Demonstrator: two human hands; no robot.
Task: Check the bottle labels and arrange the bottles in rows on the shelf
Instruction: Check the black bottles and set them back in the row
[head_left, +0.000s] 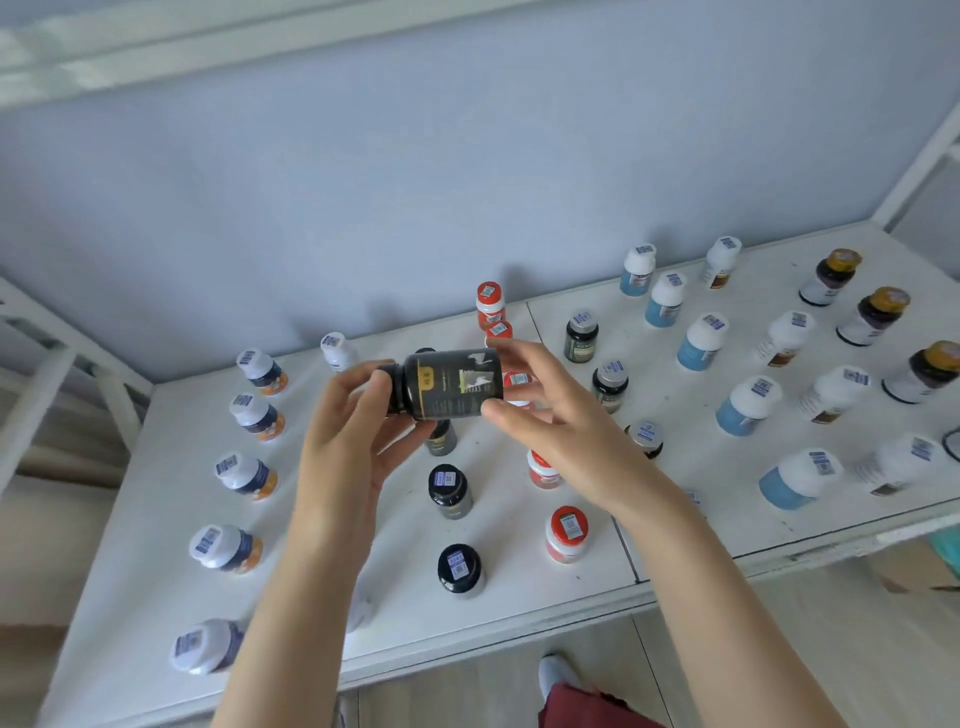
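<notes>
Head: I'm holding black bottle (447, 384) over shelf (519, 597) middle, left hand (353, 431) gripping cap (396, 387), right hand (550, 415) pinching base (493, 376); planning slow roll, label (452, 402) facing me.

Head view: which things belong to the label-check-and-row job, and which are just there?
Job: black bottle, held sideways by left hand and right hand; standing bottles in rows, such as red-capped bottle and blue bottle; shelf.
Just there: wall; floor; white-clad foot.
</notes>
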